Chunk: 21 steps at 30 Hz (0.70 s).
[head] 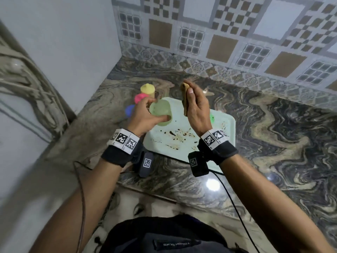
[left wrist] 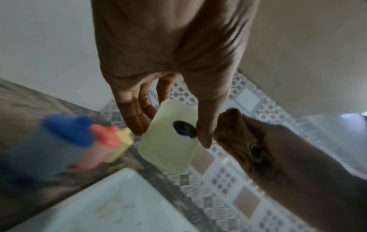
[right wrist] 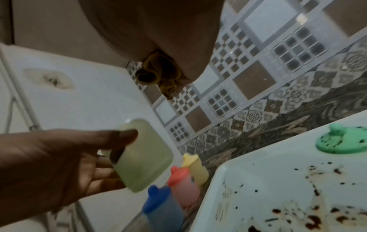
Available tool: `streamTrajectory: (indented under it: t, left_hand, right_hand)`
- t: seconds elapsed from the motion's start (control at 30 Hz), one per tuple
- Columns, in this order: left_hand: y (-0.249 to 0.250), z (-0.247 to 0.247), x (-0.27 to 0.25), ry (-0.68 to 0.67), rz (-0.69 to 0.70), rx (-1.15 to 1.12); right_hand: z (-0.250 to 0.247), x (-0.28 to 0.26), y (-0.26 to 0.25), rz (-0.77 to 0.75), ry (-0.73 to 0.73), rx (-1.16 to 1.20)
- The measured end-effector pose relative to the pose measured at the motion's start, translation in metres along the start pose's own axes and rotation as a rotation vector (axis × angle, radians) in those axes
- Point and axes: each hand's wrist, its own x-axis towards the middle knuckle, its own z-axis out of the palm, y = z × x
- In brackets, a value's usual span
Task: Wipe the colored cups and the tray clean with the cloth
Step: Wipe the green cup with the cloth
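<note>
My left hand (head: 145,114) grips a pale green cup (head: 161,113) above the tray's far left corner, thumb over the cup's rim (left wrist: 168,138). The cup (right wrist: 145,155) has no lid. My right hand (head: 196,106) holds a folded brownish-yellow cloth (head: 185,96) upright just right of the cup, apart from it; the cloth (right wrist: 158,75) bunches in the palm. The pale mint tray (head: 200,152) lies on the counter with dark brown stains (head: 179,136). A green lid (right wrist: 343,141), spotted with stains, lies on the tray.
A yellow cup (head: 148,90), a pink cup (head: 140,98) and a blue cup (head: 130,110), each lidded, stand in a row left of the tray by the white wall. The marbled counter (head: 273,134) extends right; a tiled wall stands behind.
</note>
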Motion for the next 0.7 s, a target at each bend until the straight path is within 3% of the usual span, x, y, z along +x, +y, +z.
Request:
streamTrajectory:
  t: [0.23,0.4,0.5,0.7]
  left_hand:
    - [-0.066,0.012,-0.029,0.344,-0.255,0.062]
    - [-0.094,0.024,-0.031,0.513,-0.390,0.089]
    - [-0.145,0.034,-0.007,0.618,-0.414,0.142]
    - [-0.093,0.036,-0.012,0.712,-0.430,0.271]
  right_hand:
    - [0.008,-0.006,0.028,-0.022,-0.220,-0.229]
    - [-0.010,-0.007,0.039,-0.156,-0.412,-0.349]
    - [-0.019,-0.001,0.047,-0.258,-0.483,-0.401]
    - [-0.027,0.009,0.061,-0.296,-0.545,-0.474]
